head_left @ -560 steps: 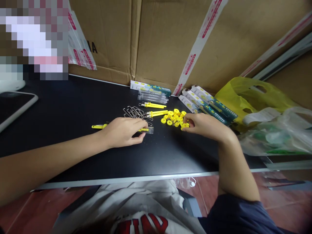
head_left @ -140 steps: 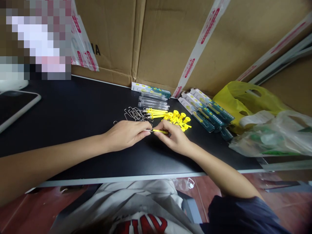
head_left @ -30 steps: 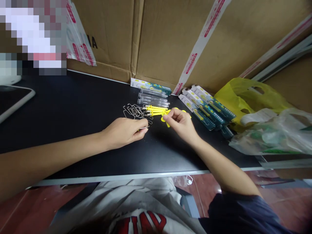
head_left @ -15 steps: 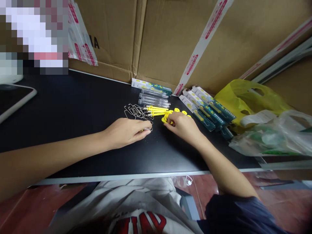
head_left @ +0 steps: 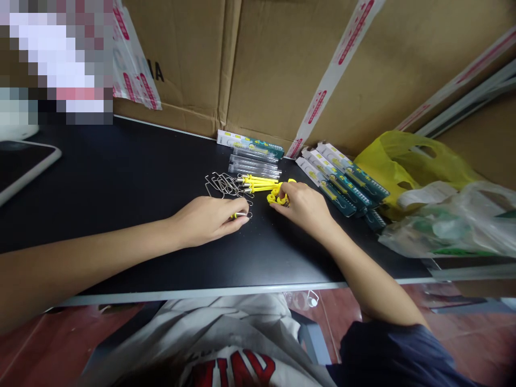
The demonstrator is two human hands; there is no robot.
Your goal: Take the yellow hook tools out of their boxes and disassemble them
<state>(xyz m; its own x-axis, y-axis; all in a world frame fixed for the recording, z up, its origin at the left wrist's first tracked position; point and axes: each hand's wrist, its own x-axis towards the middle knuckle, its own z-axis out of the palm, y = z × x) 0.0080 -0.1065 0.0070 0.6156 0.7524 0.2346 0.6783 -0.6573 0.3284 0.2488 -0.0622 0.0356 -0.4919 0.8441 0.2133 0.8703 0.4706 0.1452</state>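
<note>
My left hand is closed over the black table, pinching a thin yellow rod with a metal end and a small wire loop. Most of that rod is hidden in the fingers. My right hand is curled, thumb and fingertips around small yellow ring-topped caps; its palm hides part of the pile. Between and beyond the hands lie several yellow rods with metal ends. Bent wire hooks are heaped to their left. Clear plastic tubes lie behind the rods.
Against the large cardboard box lies a printed carton. More printed cartons are stacked at the right, beside a yellow plastic bag and a clear plastic bag. A phone-like device lies at far left.
My left hand has shifted slightly, showing a little more of the rod. My right hand's fingers have moved slightly among the yellow caps, and fewer caps show beyond the hand.
</note>
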